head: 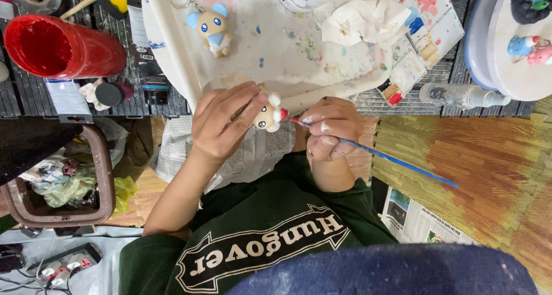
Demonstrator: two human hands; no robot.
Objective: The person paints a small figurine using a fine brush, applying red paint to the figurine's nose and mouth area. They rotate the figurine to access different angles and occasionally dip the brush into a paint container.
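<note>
The left hand has its fingers closed around a little toy bear. The right hand pinches a blue brush, whose red tip seems to touch the bear.

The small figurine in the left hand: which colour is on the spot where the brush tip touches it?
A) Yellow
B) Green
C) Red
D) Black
C: the brush, held in the right hand, meets a red patch on the cream figurine that the left hand grips.

White label below the red cup; black-and-white paint tube by the tray's left edge.
</note>
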